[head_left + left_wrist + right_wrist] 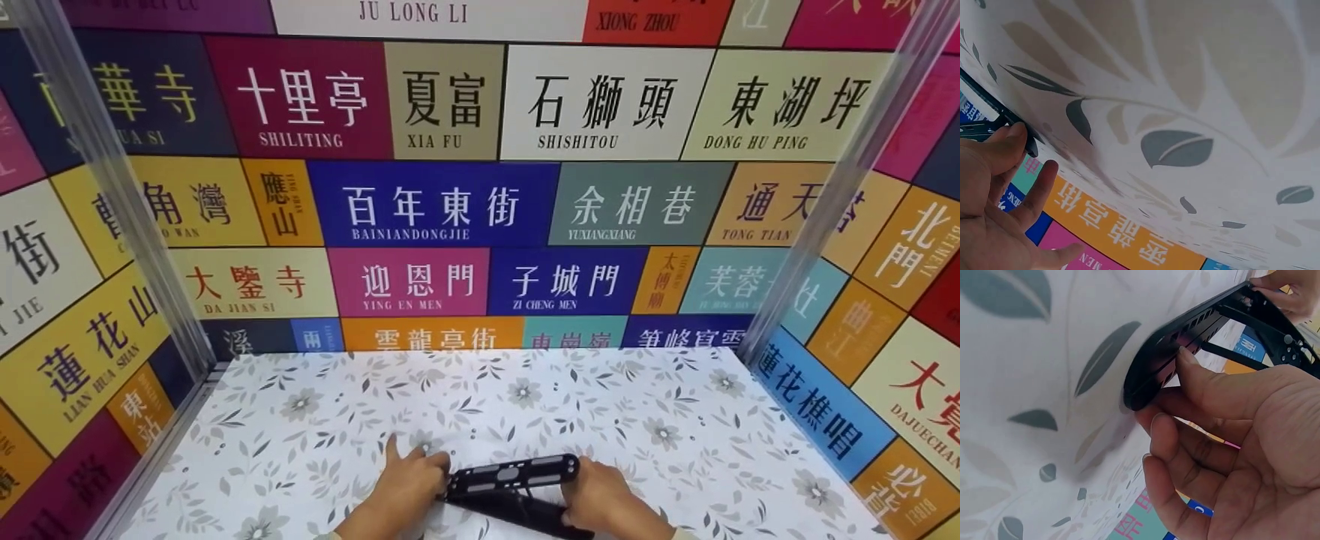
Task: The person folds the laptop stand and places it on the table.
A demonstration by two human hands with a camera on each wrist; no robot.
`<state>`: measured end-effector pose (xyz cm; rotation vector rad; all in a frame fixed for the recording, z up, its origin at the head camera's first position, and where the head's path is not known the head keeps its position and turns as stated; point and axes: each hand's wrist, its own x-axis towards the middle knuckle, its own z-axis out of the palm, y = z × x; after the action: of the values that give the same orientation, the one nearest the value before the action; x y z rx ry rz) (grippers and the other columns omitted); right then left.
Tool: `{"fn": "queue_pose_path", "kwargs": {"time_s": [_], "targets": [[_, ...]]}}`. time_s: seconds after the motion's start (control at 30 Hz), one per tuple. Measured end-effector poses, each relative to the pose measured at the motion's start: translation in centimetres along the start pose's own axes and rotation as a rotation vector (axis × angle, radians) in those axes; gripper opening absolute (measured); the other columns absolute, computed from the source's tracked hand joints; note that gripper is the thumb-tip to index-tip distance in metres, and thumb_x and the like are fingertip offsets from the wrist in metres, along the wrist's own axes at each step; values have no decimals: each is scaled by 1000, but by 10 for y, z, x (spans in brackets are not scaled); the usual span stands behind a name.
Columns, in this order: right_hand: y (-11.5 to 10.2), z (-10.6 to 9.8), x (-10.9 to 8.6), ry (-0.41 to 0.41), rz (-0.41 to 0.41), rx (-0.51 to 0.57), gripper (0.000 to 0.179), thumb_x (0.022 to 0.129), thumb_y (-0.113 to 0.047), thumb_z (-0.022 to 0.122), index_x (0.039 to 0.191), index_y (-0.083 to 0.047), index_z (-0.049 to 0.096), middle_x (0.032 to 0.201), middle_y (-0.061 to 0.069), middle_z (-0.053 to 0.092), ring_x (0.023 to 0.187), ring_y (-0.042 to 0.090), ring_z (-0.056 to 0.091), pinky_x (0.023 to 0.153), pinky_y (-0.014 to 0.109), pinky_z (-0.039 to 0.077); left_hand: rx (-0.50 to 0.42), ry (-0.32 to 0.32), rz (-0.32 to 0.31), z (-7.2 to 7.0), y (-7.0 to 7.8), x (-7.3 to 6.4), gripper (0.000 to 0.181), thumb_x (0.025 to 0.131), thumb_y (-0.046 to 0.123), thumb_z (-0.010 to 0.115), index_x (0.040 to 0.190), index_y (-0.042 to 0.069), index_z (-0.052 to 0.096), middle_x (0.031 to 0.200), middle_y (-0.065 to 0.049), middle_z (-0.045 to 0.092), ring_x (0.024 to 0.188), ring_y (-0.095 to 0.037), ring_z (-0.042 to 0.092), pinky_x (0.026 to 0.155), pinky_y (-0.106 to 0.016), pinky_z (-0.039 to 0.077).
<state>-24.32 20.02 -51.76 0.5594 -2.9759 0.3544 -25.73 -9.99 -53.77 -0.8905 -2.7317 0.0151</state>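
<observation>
A black folding stand (514, 474) is held just over the patterned table top, its two flat plates spread apart in a narrow wedge. Grey pads line its upper plate. My left hand (409, 480) pinches the end where the plates meet; in the left wrist view the thumb and a finger of that hand (1002, 185) grip a dark corner. At the opposite end is my right hand (604, 499). Up close in the right wrist view, this hand (1241, 433) pinches the slotted plate (1154, 371), thumb on its inner face. Thin struts (1235, 354) run between the plates.
The table top (337, 405) is white with grey leaves and flowers. Behind it stands a wall of coloured sign panels (435, 202). Clear upright edge strips (142, 210) rise at the left and right corners, with more panelled walls on both sides.
</observation>
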Motion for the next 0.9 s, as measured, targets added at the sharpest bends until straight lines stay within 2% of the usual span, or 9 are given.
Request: {"fn": "queue_pose_path", "kwargs": {"time_s": [0.27,0.4,0.5,0.6,0.73,0.8,0.9], "targets": [[-8,2,-6,25,-86,-121,39,51,-23,83,79,-12,59,80,5,62,65,26,59,59,41,48,48,42,27,4,-4,9,23,63,8,72,70,30,74,90,12,59,80,-21,57,84,-76,30],[-12,2,-8,-5,-82,-131,35,55,-22,82,81,-11,61,82,6,63,67,27,59,58,41,47,22,64,29,6,-7,11,21,66,7,70,67,28,73,91,12,59,80,-20,56,83,-76,31],[-13,1,-9,-21,-68,-113,33,57,-20,81,82,-12,62,83,6,63,68,26,59,57,41,47,7,52,17,7,-6,13,20,67,7,70,69,26,73,90,12,59,80,-20,56,84,-75,32],[-12,1,-10,-30,-37,-53,27,55,-19,81,73,-14,61,74,3,62,64,23,58,56,40,46,14,44,9,8,-5,13,20,65,6,71,73,24,74,89,11,59,80,-20,56,84,-71,35],[-10,0,-12,-49,95,90,27,50,-20,82,57,-18,56,59,-3,55,54,18,51,52,38,45,6,44,13,11,-5,14,24,62,5,72,76,24,74,89,11,60,80,-21,56,83,-66,40],[-11,0,-12,-43,137,123,28,49,-21,82,54,-18,55,58,-3,53,52,18,49,52,38,44,-10,24,11,11,-6,15,24,63,5,72,77,25,74,91,10,60,81,-21,56,82,-63,41],[-11,0,-14,-37,123,102,28,49,-21,82,53,-19,54,58,-2,54,52,19,49,52,39,44,-28,-9,13,13,-6,18,24,65,5,72,79,25,74,94,9,61,83,-21,56,82,-59,43]]}}
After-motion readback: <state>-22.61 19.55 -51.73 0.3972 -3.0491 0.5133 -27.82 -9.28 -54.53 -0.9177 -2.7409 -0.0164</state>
